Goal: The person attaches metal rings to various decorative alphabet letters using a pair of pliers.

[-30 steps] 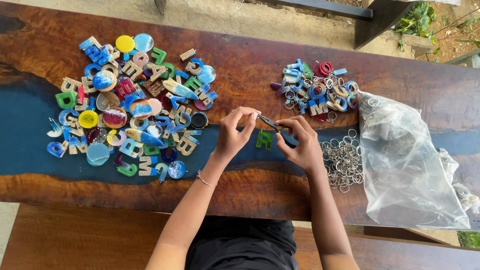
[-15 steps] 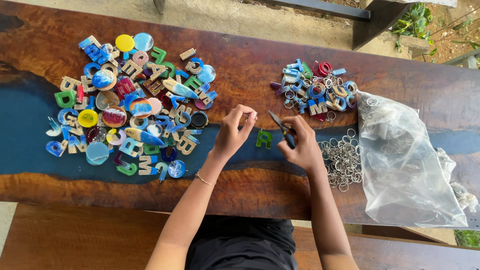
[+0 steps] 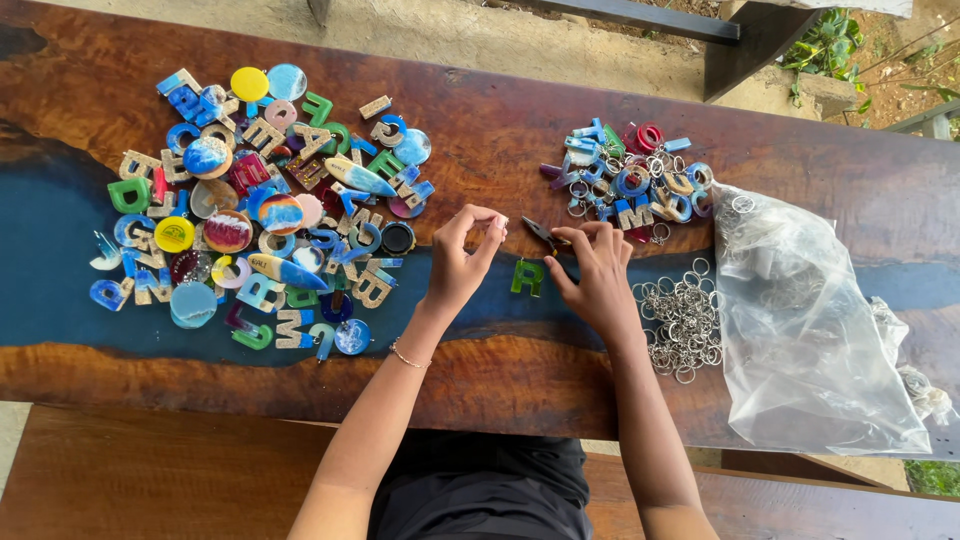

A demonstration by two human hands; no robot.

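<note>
My left hand [image 3: 462,258] hovers over the table [image 3: 520,110] with thumb and forefinger pinched on something too small to make out. My right hand [image 3: 597,275] holds small dark pliers [image 3: 543,233], whose tip points left toward the left hand's fingertips, a short gap away. A green resin letter [image 3: 527,277] lies flat on the blue resin strip between the two hands, touched by neither. Just right of my right hand lies a loose heap of metal key rings [image 3: 683,320].
A big spread of coloured resin and wood letters and discs [image 3: 255,210] covers the table's left part. A smaller pile of letters with rings attached [image 3: 630,180] lies at the back right. A clear plastic bag [image 3: 805,320] lies at the right. A wooden bench [image 3: 150,480] runs below.
The hands were joined at the pliers' tip one second ago. Now they are slightly apart, the left hand drawn back to the left with its fingers still pinched.
</note>
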